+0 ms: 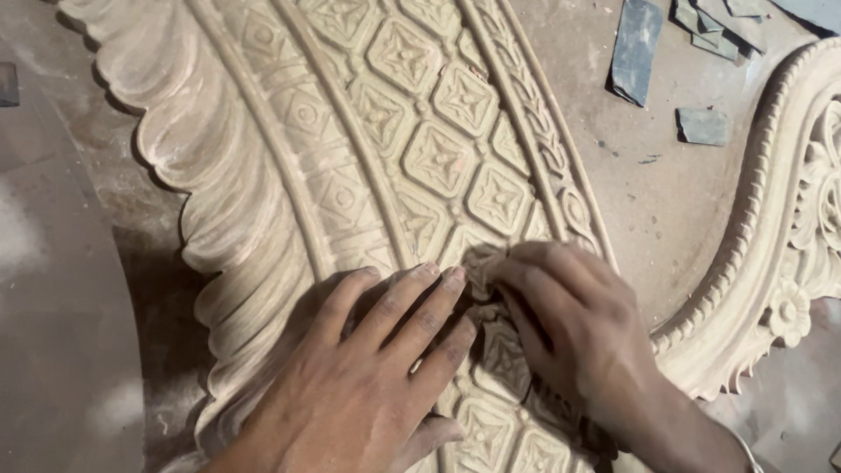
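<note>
Here, carved wooden panel lies flat on dusty counter. Left hand spread flat, pressing panel. Right hand pinches small folded abrasive scrap against diamond relief. Panel likely heavy, stiff; fine relief fragile, so grip by plain fluted edge.

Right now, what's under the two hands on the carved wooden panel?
Both hands, left hand and right hand, rest on the carved wooden panel, over its band of diamond flower tiles. The right fingertips pinch something small and crumpled; the carving beneath the palms is hidden.
</note>
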